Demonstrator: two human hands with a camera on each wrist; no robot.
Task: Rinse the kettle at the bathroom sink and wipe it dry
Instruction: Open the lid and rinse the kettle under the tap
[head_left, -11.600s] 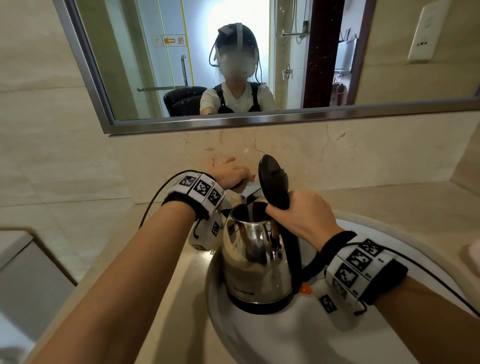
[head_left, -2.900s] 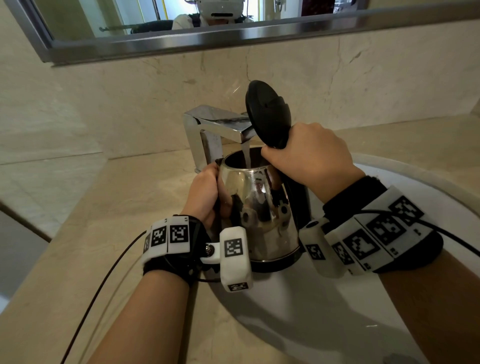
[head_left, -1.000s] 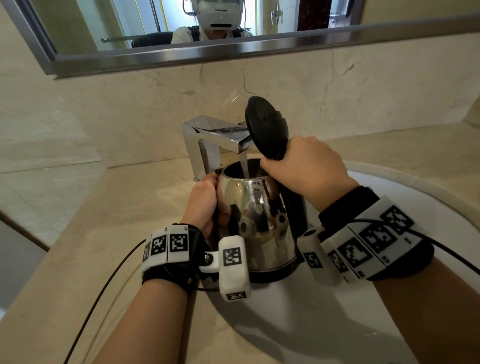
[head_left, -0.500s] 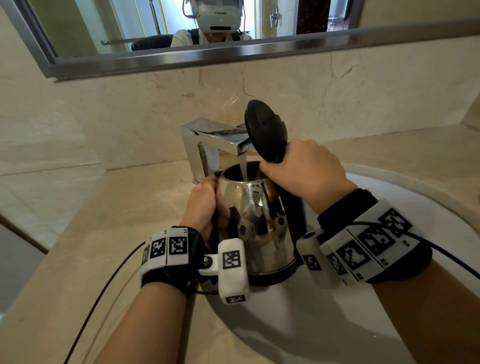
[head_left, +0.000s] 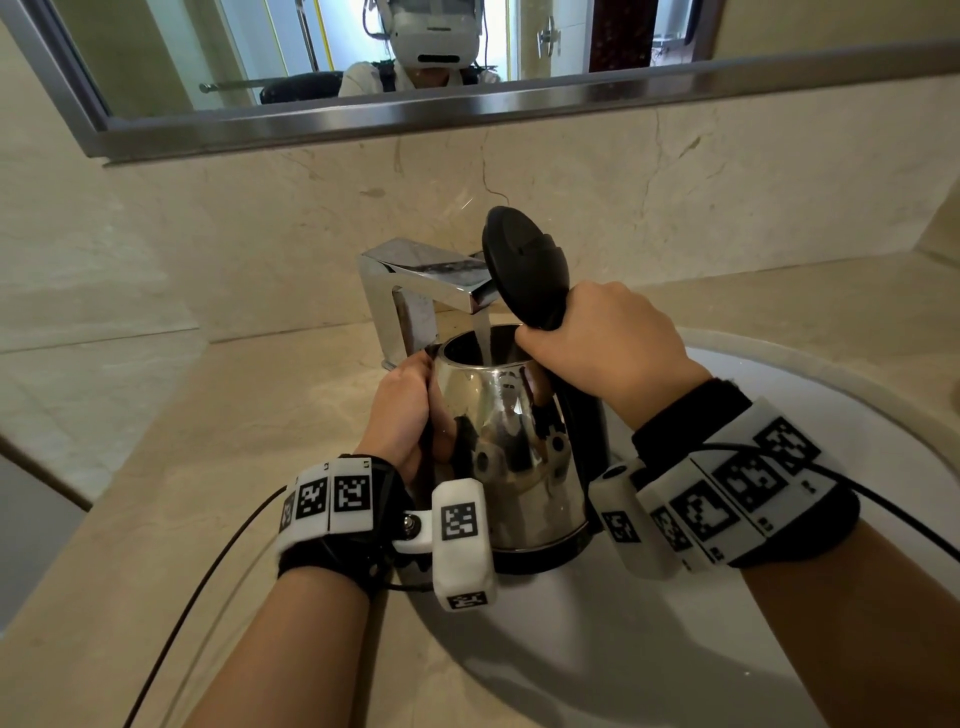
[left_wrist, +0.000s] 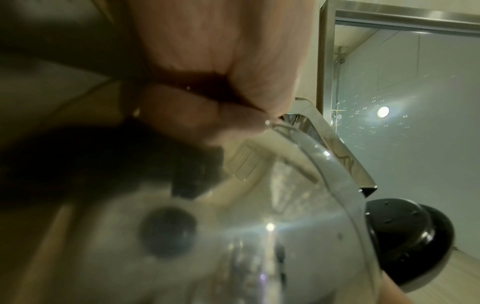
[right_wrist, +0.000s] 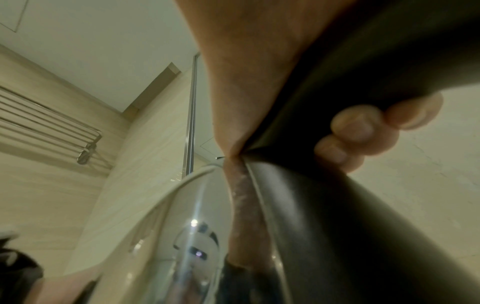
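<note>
A shiny steel kettle (head_left: 511, 457) with a black base stands upright over the white sink basin (head_left: 857, 415). Its black lid (head_left: 522, 265) is flipped up. A stream of water (head_left: 484, 338) runs from the chrome tap (head_left: 415, 280) into the kettle's mouth. My right hand (head_left: 597, 348) grips the black handle (right_wrist: 337, 205) at its top. My left hand (head_left: 410, 410) holds the kettle's left side near the spout, fingers curled against the steel (left_wrist: 259, 236). The lid (left_wrist: 405, 242) and the tap spout (left_wrist: 337, 152) also show in the left wrist view.
A beige marble counter (head_left: 208, 493) surrounds the basin, with a marble wall behind it. A steel-framed mirror (head_left: 467, 104) hangs above. A towel rack (right_wrist: 52, 127) is on a side wall. Black cables trail from both wrist bands.
Eleven seconds ago my left hand was on the tap; now it holds the kettle's side. Water has kept running into the kettle, which has hardly moved in the last second.
</note>
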